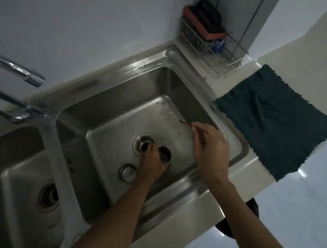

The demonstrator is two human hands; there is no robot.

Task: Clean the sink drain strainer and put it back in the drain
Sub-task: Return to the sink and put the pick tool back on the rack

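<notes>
Left hand (153, 161) is closed around the strainer (164, 155), holding it low in the right-hand basin of the sink (198, 99), just beside the open drain (143, 144) and tipped so its perforated inside faces up and to the right. Right hand (211, 146) hovers above the basin floor, pinching a thin red stick (185, 123) between fingertips; its tip points toward the back right of the basin, apart from the strainer. The round plug (127, 172) lies on the basin floor just left of the left wrist.

Judging by its shine, the strainer is a small metal cup: light, stiff and not fragile, but probably wet and slick, since water beads the steel near it. A wrap of the fingers round the outer wall, as now, looks the secure hold; it leaves the holed inside free for the stick to pick at. The rim is a poorer place to pinch, being thin and slippery. For putting it back, it should go in open side up and level, so that it seats in the drain ring rather than jamming aslant.

A dark green cloth (277, 119) lies on the table to the right, and a wire rack (218, 54) with a sponge stands in the corner.
</notes>
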